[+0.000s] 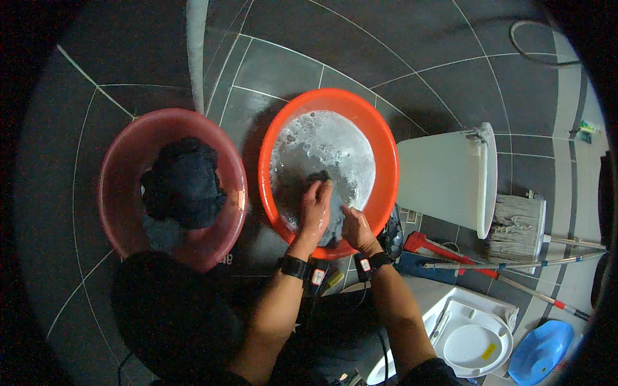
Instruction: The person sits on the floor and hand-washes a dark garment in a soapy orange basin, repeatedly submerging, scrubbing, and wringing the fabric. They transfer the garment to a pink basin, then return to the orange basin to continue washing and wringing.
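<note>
An orange plastic basin [385, 193] holds sudsy water with dark wet fabric [333, 227] partly under it. My left hand [316, 210] is over the fabric, fingers at a dark bunched part of it. Close by on the right, my right hand [358, 227] touches the fabric's edge near the basin's near rim; its fingertips are partly hidden, so its grip is unclear. Both wrists wear black straps. To the left, a dark red plastic basin [236, 169] contains a heap of dark wet cloth [186, 186].
A white bin [444, 176] stands right of the orange basin. Beyond it are a mop head [514, 229], a red-headed long-handled tool [439, 248], a toilet seat [475, 345] and a blue plastic basin [543, 352]. A pale pipe [197, 53] rises behind the red basin.
</note>
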The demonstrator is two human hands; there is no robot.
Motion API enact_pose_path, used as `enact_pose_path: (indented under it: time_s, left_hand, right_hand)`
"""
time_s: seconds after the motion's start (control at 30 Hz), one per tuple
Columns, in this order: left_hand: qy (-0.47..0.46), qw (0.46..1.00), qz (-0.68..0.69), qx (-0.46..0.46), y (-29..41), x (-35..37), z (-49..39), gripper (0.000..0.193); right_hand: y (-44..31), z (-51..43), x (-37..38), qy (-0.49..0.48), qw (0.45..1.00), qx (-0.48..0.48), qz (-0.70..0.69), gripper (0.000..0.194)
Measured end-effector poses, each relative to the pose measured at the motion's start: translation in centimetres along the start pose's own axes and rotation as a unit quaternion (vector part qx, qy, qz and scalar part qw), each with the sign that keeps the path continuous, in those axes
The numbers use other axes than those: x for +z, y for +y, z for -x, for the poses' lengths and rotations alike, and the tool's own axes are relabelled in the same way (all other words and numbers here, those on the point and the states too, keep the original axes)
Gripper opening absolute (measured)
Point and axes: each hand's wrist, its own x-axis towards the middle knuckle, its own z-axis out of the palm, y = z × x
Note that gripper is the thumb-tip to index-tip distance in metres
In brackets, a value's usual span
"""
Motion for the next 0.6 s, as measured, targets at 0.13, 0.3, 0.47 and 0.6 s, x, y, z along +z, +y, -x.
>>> enact_pose_path:
  time_s: [0.13, 0.3, 0.47, 0.6]
  left_hand:
    - [-0.111, 0.984, -0.001, -0.138, 0.5, -1.1, -0.9, 0.041]
    - [-0.131, 0.985, -0.019, -0.106, -1.7, -3.6, -2.2, 0.057]
    - [-0.039, 0.985, -0.121, -0.118, -2.3, -4.6, -2.5, 0.053]
    - [-0.018, 0.987, -0.078, -0.136, -2.3, -5.1, -2.5, 0.052]
  right_hand:
    - [0.4, -0.2, 0.6, -0.081, 0.993, -0.082, -0.028, 0.066]
    - [3.7, -6.1, 2.4, 0.076, 0.997, 0.012, -0.029, 0.075]
    - [5.8, -8.0, 5.2, 0.164, 0.92, 0.018, 0.356, 0.073]
    - [4.8, -7.5, 5.5, 0.039, 0.89, 0.083, 0.446, 0.059]
